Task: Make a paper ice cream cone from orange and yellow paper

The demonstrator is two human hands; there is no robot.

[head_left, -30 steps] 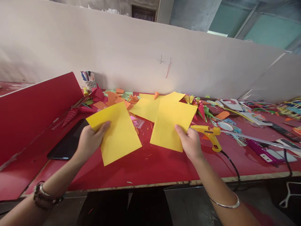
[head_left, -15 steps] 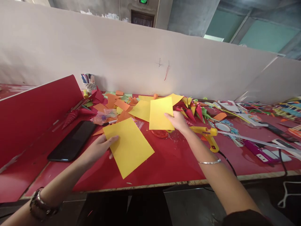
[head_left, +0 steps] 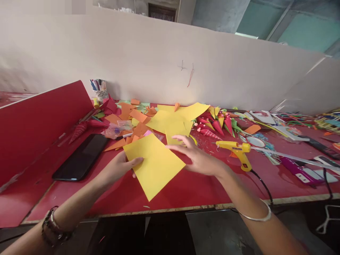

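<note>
My left hand [head_left: 120, 166] grips a yellow sheet of paper [head_left: 155, 166] by its left side, thumb on top and fingertips underneath. The sheet is held tilted above the red table. At its upper right edge is my right hand [head_left: 196, 156], fingers stretched out and apart; whether they touch the sheet I cannot tell. Just behind those fingers a second yellow sheet [head_left: 172, 131] rests on more yellow paper [head_left: 159, 118]. Orange paper scraps [head_left: 139, 115] lie to the left of that pile.
A black phone [head_left: 81, 157] lies on the left of the red table [head_left: 127, 198]. To the right are a yellow glue gun [head_left: 236, 150] with a long glue stick, a purple power strip [head_left: 297, 171] and red paper cones [head_left: 217, 127]. A pen cup [head_left: 100, 92] stands by the back wall.
My right hand has let go of the smaller yellow sheet, which now lies on the pile, and has come down beside the other sheet. My left hand has shifted slightly right with its sheet.
</note>
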